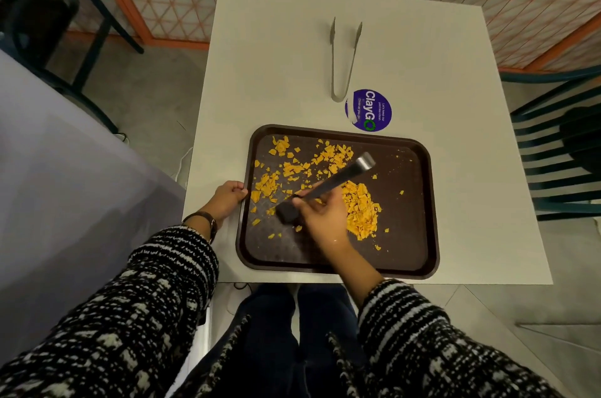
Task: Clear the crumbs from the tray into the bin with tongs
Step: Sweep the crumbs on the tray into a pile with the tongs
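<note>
A dark brown tray (413, 218) lies on the white table, strewn with orange crumbs (359, 209) that are heaped right of centre and scattered over its far left part. My right hand (320, 217) is over the tray's middle, shut on metal tongs (338, 179) with black tips. The tips touch the tray near its left side and the hinge end points up to the right. My left hand (227, 197) grips the tray's left rim. No bin is in view.
A second pair of bare metal tongs (343, 56) lies on the white table (276, 66) beyond the tray, next to a round purple sticker (369, 110). Dark chairs (559, 150) stand to the right and far left. A grey surface (65, 170) fills the left.
</note>
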Tool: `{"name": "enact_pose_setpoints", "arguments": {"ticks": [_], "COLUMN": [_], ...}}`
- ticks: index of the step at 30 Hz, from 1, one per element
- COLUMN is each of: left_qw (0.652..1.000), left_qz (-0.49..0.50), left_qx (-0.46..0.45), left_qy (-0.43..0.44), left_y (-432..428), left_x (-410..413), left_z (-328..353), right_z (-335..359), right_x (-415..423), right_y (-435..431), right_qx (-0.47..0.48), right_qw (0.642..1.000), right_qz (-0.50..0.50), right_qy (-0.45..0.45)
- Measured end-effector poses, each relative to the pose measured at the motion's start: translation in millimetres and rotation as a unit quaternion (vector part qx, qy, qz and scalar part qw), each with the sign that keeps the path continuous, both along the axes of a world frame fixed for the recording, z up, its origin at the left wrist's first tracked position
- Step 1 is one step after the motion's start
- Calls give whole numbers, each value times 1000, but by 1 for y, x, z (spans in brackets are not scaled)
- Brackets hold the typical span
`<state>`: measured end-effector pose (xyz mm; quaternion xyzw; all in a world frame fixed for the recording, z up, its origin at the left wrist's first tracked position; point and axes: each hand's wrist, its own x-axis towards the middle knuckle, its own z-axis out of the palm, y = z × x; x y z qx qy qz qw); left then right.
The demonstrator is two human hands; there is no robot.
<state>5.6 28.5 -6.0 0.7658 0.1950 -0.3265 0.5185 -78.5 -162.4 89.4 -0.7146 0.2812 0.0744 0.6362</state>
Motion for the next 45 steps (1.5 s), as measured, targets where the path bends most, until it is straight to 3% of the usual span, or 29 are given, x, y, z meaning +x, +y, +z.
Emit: {"name": "enact_pose_setpoints", "arguments": {"ticks": [6,12,16,23,28,34,40,45], "left_qw": [1000,999,999,1000,1000,999,997,994], "left_qz": [-7,27,31,4,14,43,68,102], "left_qx": [7,-20,-22,-1,1,6,26,-2], "left_qy": [2,2,-3,-3,9,-5,18,27], "left_y": [4,-3,-5,-2,-2,-7,-6,-13], "left_x": [1,-2,-2,-2,-2,-4,-19,-43], "left_z": [-6,0,0,-1,0,9,15,17], "right_z": [-15,-12,-4,-12,-18,-13,-22,-32], "right_x": [-3,19,23,-22,-25,-14,-5,-3], "right_y": [48,6,-23,18,3,-43,9,14], "right_qx": [84,-12,-27,62,53,2,72,79], "right_qw": [995,1000,995,997,998,999,997,996], "right_qz": [55,-24,-97,45,37,-44,8,-14], "right_qy": [16,5,-29,25,29,-10,17,29]}}
